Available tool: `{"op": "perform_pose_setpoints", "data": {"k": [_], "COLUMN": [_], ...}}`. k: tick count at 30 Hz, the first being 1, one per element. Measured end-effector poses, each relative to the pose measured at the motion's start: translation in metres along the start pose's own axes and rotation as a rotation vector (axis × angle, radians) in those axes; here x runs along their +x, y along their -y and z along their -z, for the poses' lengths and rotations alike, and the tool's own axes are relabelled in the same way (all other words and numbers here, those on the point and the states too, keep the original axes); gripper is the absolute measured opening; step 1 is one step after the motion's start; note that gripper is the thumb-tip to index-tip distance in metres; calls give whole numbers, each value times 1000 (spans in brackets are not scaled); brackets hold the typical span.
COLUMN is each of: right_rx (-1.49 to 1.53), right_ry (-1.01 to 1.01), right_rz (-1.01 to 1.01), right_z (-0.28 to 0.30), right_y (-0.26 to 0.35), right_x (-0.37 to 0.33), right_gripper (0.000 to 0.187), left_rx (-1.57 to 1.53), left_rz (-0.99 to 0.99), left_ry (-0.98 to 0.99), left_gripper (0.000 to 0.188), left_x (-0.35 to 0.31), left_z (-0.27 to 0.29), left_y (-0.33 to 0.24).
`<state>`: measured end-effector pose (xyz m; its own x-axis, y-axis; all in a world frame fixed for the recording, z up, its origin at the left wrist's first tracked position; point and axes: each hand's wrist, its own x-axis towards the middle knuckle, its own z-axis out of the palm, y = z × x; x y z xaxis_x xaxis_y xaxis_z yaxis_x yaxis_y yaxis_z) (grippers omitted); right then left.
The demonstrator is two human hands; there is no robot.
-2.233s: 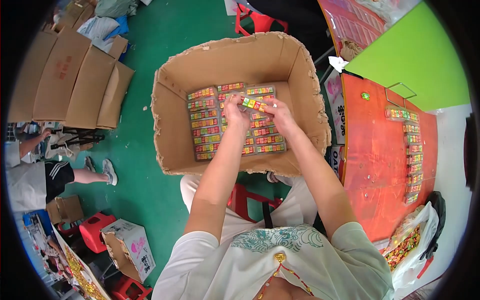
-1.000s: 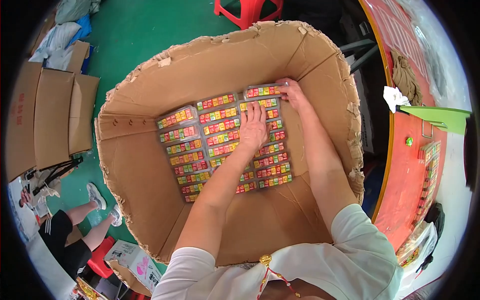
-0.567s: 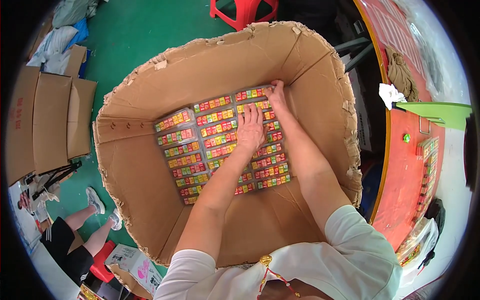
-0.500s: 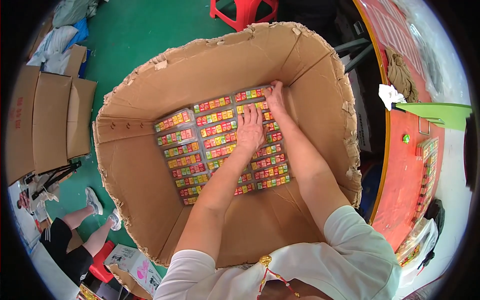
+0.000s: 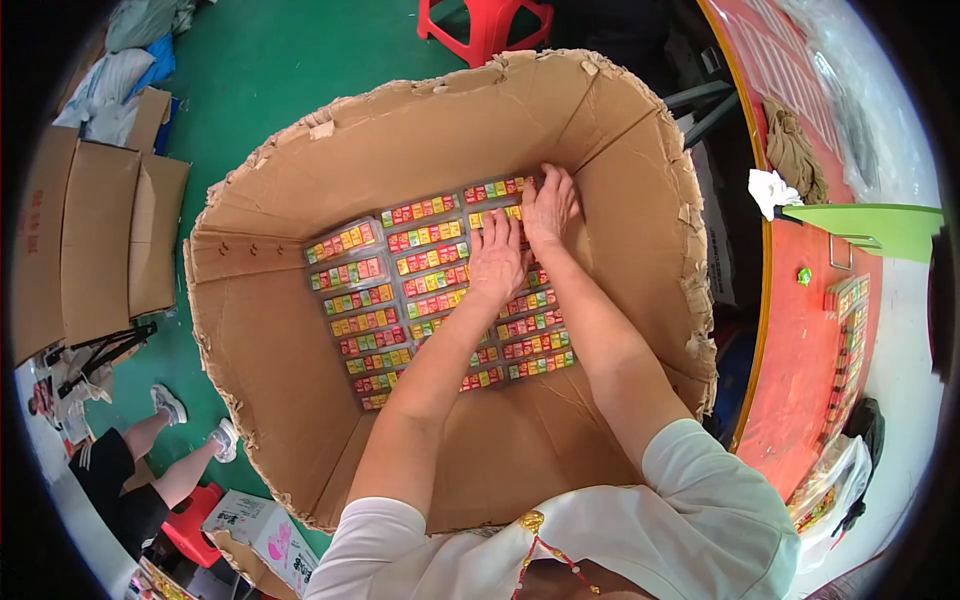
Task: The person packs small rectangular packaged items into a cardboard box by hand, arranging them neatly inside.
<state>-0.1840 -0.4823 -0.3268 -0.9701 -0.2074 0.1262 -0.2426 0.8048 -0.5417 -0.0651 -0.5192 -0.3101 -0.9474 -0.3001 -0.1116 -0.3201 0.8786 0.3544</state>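
Note:
Rows of clear plastic packs (image 5: pixel 342 242), filled with small red, yellow and green boxes, lie side by side in columns on the bottom of a large, deep cardboard box (image 5: pixel 400 130). Over the rear part of the middle and right columns rests my left hand (image 5: pixel 498 265), its fingers stretched forward across the packs. My right hand (image 5: pixel 550 210) reaches to the far right end of the right column, fingers apart and against the pack ends near the box wall. Both hands hide parts of the packs beneath them, and my left forearm covers some of the nearer rows.
The box rim is torn and ragged. To the right stands a red-topped table (image 5: pixel 800 350) with more packs (image 5: pixel 850 330), a green panel (image 5: pixel 870 230) and a brown cloth (image 5: pixel 795 150). A red stool (image 5: pixel 485 30) is beyond the box; a seated person's legs (image 5: pixel 185 475) are at lower left.
My right hand has shifted slightly, its fingers now more spread at the far right packs. My left hand has stayed nearly in place over the packs.

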Motion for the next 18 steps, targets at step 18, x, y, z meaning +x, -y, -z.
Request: {"op": "perform_pose_setpoints", "data": {"k": [18], "right_rx": [-200], "right_ry": [289], "right_rz": [534], "right_z": [24], "right_y": [-11], "right_x": [-25], "right_gripper": [43], "left_rx": [24], "left_rz": [82], "left_ry": [-115], "left_gripper": [56], "left_x": [5], "left_z": [3], "left_y": [3]}}
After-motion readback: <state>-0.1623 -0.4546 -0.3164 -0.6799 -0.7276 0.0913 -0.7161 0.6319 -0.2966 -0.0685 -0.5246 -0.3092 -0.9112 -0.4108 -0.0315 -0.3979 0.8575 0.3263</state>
